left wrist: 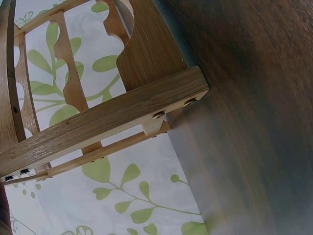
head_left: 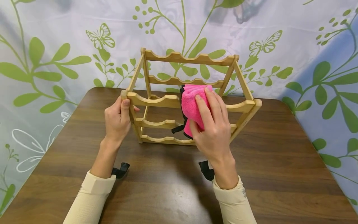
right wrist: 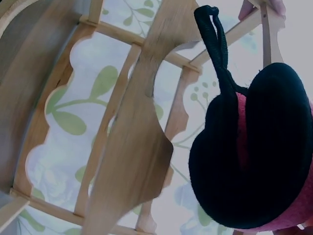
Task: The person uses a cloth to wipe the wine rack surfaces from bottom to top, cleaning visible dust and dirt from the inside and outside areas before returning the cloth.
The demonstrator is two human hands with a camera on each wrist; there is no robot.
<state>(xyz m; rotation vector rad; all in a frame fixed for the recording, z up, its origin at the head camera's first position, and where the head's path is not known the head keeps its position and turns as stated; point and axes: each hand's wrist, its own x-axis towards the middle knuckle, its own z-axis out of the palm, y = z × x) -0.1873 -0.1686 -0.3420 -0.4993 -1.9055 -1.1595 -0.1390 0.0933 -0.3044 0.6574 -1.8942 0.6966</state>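
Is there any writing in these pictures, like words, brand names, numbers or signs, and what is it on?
No text can be read in any of the three views.
Wooden rack: no lettering visible.
Pink cloth: no label or brand visible.
Patterned backdrop: leaves, flowers and butterflies, no readable words.
Right sleeve: a small greyish mark near the cuff, too small to tell whether it is lettering.
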